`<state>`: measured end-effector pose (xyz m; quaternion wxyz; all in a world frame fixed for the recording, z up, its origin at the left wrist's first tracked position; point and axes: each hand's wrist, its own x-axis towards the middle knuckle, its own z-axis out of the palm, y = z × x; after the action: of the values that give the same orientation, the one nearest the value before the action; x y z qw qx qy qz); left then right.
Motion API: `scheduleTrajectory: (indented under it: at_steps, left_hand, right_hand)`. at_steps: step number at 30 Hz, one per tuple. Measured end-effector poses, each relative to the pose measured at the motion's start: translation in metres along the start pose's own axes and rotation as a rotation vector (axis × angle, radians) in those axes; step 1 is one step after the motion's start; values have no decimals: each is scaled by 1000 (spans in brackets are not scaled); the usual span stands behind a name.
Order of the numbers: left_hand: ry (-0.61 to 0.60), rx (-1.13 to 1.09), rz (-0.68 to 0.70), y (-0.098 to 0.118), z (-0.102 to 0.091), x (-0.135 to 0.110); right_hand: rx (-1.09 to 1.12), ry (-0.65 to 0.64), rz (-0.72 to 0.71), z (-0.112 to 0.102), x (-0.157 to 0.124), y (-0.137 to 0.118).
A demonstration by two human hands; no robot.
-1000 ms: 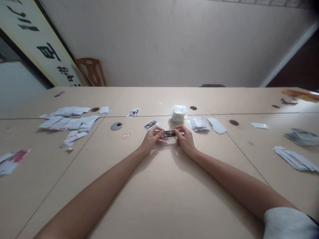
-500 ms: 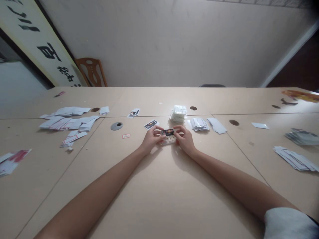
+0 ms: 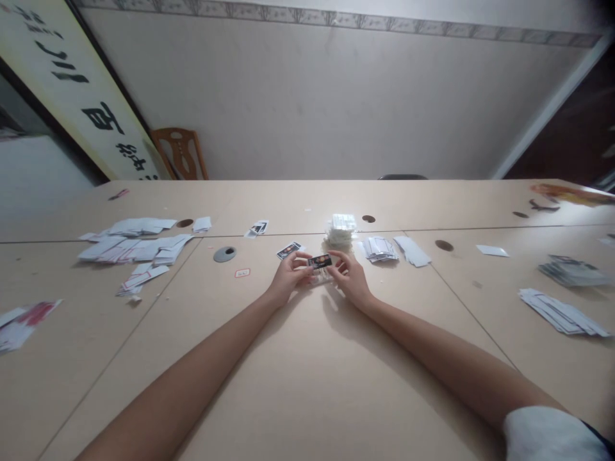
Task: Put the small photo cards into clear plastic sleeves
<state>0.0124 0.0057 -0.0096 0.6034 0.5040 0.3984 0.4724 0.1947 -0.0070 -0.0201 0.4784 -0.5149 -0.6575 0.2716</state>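
Both my hands meet over the middle of a light wooden table. My left hand and my right hand pinch the two ends of a small dark printed card, held just above the tabletop. Something clear, perhaps a sleeve, shows under the card between my fingers; I cannot make it out. Just beyond my hands stands a stack of clear sleeves. A single dark card lies face up by my left hand.
White cards lie in heaps at the left, right of centre and far right. A grey cable grommet sits in the table. A wooden chair and a calligraphy board stand by the wall.
My hands have lifted the dark card slightly and drawn it a little away from me. The camera has tilted up, so more of the wall shows.
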Motion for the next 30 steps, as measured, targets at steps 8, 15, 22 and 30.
scheduleTrajectory:
  at_steps: [8, 15, 22, 30]
  left_hand:
    - [-121, 193, 97, 2, -4, -1]
    - [262, 1135, 525, 10, -42, 11]
    - [93, 1431, 364, -6, -55, 19]
    - [234, 1274, 416, 1, -51, 16]
  right_hand:
    - [-249, -110, -140, 11, -6, 2]
    - [-248, -143, -135, 11, -4, 6]
    - [-180, -228, -305, 10, -6, 3]
    - [-162, -236, -316, 11, -9, -1]
